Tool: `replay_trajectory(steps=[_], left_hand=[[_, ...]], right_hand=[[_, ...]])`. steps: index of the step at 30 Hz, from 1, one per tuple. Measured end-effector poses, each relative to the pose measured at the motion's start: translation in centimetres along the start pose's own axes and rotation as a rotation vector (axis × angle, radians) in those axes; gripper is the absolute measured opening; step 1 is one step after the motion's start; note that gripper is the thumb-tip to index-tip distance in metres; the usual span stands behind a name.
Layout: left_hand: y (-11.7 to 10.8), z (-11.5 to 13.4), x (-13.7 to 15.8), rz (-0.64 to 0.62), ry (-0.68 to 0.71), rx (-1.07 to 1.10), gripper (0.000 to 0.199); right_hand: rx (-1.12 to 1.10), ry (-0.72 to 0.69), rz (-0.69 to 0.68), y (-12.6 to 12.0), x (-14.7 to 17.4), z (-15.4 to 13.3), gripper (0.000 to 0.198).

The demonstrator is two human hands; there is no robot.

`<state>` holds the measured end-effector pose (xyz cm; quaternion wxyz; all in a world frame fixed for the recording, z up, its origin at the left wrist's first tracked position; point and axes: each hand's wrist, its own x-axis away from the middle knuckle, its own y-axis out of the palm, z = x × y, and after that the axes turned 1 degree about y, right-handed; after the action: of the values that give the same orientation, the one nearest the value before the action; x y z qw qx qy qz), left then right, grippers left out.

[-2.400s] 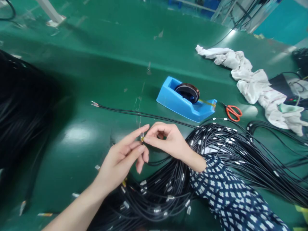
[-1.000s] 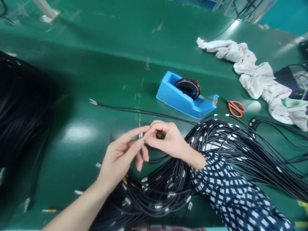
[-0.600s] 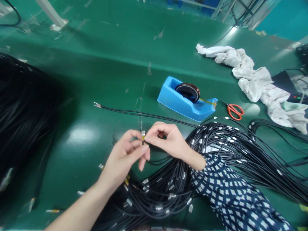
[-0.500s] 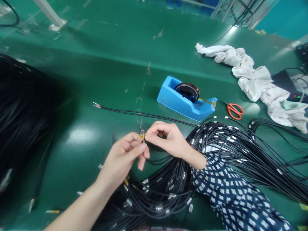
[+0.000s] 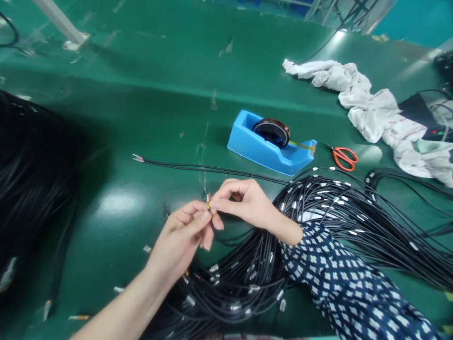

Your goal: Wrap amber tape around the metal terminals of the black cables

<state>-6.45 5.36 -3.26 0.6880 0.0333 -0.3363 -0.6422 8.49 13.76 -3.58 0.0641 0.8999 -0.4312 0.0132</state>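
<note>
Between my fingertips is the end of a black cable [image 5: 208, 202], with a small silvery tip and yellow tape around it. My left hand [image 5: 184, 226] pinches it from below with thumb and index finger. Thumb and fingers of my right hand [image 5: 244, 203] close on the taped part from the right side. A thick bundle of black cables [image 5: 262, 264] with many silvery ends lies under and beside both hands. Beyond the hands a thin two-strand black cable [image 5: 198, 167] stretches left, its bare ends showing.
A blue tape dispenser [image 5: 244, 137] with a roll of brown tape [image 5: 272, 131] stands behind my right hand. Orange-handled scissors [image 5: 345, 158] lie beside it. White crumpled cloth [image 5: 371, 108] lies at back right. A dark cable mass [image 5: 31, 189] fills the left of the green table [image 5: 141, 113].
The cable tip has turned between my fingers, so it now shows narrower, edge-on. Both hands stay closed on it in nearly the same place. The whole view has shifted slightly.
</note>
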Motion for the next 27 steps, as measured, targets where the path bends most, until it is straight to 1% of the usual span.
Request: replay_trajectory(steps=[4, 6, 9, 11, 13, 16, 19, 23, 25, 27], left_hand=[[0.19, -0.08, 0.13, -0.008, 0.014, -0.021, 0.012], [0.35, -0.02, 0.23, -0.002, 0.019, -0.031, 0.012], [0.56, 0.09, 0.30, 0.033, 0.034, -0.037, 0.011], [0.60, 0.10, 0.26, 0.065, 0.052, -0.047, 0.016], [0.57, 0.07, 0.21, 0.096, 0.073, -0.077, 0.020], [0.45, 0.03, 0.23, 0.143, 0.100, -0.125, 0.019], [0.44, 0.08, 0.41, 0.137, 0.099, -0.126, 0.019], [0.56, 0.24, 0.66, 0.089, 0.072, -0.106, 0.019], [0.63, 0.32, 0.73, 0.074, 0.073, -0.109, 0.020], [0.67, 0.36, 0.78, 0.063, 0.074, -0.111, 0.020]], right_hand=[[-0.136, 0.006, -0.036, 0.25, -0.03, 0.23, 0.019], [-0.154, -0.017, -0.035, 0.41, 0.04, 0.27, 0.021], [-0.084, -0.090, 0.008, 0.58, 0.22, 0.29, 0.019], [-0.011, -0.143, 0.022, 0.67, 0.36, 0.28, 0.016], [0.035, -0.186, 0.019, 0.75, 0.48, 0.28, 0.015], [0.038, -0.222, 0.003, 0.75, 0.56, 0.23, 0.015], [0.016, -0.234, -0.029, 0.52, 0.48, 0.07, 0.013], [-0.025, -0.241, -0.083, 0.14, 0.14, -0.17, 0.010], [-0.040, -0.219, -0.093, 0.01, -0.05, -0.12, 0.010], [-0.061, -0.153, -0.102, -0.12, -0.22, 0.07, 0.011]])
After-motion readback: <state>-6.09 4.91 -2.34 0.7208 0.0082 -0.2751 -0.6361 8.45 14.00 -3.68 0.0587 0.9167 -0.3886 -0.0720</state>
